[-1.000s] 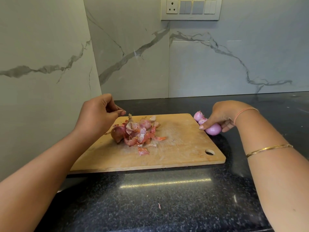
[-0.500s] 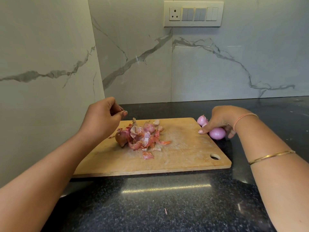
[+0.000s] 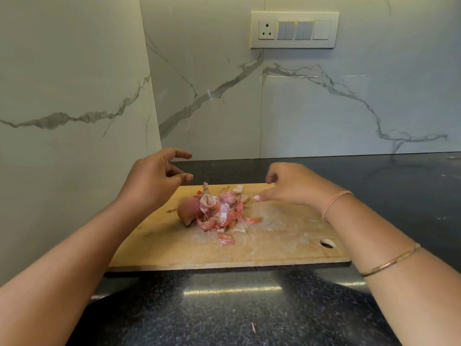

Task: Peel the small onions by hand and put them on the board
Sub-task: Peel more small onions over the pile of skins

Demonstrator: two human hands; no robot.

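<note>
A wooden cutting board (image 3: 274, 243) lies on the black counter. On its far left part sits a pile of pink onion peels (image 3: 220, 214), with one small unpeeled onion (image 3: 186, 211) at the pile's left edge. My left hand (image 3: 154, 179) hovers above the board's far left corner with fingers spread and nothing in it. My right hand (image 3: 291, 187) is over the far middle of the board, just right of the peels, fingers loosely apart and holding nothing. No peeled onions show; my right hand and wrist cover the board's far right corner.
The black speckled counter (image 3: 224, 310) runs to the front and right. Marble walls stand close at the left and behind the board. A switch panel (image 3: 294, 29) is mounted high on the back wall. The board has a hanging hole (image 3: 327, 243) near its right edge.
My right hand let go of the peeled onion beside the board's far right corner and moved left over the board toward the peels. My left hand opened and lifted slightly.
</note>
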